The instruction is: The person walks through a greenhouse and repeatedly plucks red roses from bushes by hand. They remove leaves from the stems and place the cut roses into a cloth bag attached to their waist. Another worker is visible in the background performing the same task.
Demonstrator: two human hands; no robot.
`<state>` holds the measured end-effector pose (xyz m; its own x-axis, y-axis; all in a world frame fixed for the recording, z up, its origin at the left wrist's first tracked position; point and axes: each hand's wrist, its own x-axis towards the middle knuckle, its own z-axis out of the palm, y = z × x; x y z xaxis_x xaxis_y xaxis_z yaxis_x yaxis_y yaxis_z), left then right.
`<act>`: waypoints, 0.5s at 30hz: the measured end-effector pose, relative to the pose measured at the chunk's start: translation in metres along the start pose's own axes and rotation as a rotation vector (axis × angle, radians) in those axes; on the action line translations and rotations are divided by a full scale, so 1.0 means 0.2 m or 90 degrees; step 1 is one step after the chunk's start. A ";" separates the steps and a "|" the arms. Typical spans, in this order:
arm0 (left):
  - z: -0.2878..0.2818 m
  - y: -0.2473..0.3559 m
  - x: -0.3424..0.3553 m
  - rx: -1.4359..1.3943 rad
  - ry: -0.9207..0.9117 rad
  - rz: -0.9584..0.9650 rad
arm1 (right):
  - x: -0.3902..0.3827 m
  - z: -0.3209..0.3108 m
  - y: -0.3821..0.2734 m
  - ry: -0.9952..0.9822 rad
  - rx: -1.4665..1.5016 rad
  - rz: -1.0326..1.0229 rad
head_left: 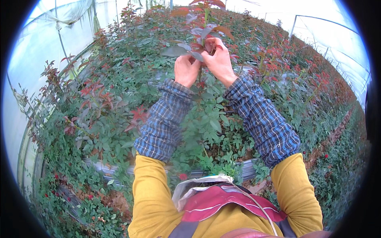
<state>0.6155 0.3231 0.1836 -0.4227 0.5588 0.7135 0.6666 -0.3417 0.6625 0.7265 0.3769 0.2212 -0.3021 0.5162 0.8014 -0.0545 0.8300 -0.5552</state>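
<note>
A tall rose stem point(206, 19) with dark reddish-green leaves rises upright in front of me at the top centre. My left hand point(187, 71) is closed, its thumb and fingers pinched at the stem just under a broad greyish leaf point(176, 51). Slightly higher and to the right, my right hand point(219, 64) is closed too, with bent fingers gripping the stem among its leaves. The fingertips of both hands are partly hidden by foliage, so the exact spot they pinch does not show. Both arms reach forward in checked blue sleeve covers point(262, 117).
Dense rose bushes point(214, 115) fill the ground ahead and on both sides. Plastic greenhouse sheeting point(35, 51) stands at the left, with a metal frame point(325, 20) at the right. Silvery plastic mulch point(107, 169) edges the bed. A maroon apron with a pale bag point(183, 191) hangs at my waist.
</note>
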 end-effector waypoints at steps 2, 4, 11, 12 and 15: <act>0.01 -0.04 0.01 -0.053 -0.003 0.002 | -0.02 -0.01 -0.01 0.049 0.192 0.110; 0.01 -0.07 0.02 -0.077 -0.002 0.003 | -0.01 -0.03 0.01 0.114 0.311 0.148; -0.03 -0.06 0.01 -0.131 -0.042 -0.039 | 0.11 -0.09 -0.11 -0.064 0.163 0.030; -0.02 -0.05 0.01 -0.120 -0.049 -0.046 | 0.14 -0.09 -0.07 -0.120 0.132 0.046; -0.01 -0.03 0.02 -0.111 -0.044 -0.065 | 0.14 -0.11 -0.13 -0.177 0.108 0.137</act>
<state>0.6076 0.3258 0.1826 -0.4361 0.6455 0.6270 0.5029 -0.4030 0.7646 0.7401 0.3746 0.2632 -0.5691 0.5783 0.5845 -0.1110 0.6503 -0.7515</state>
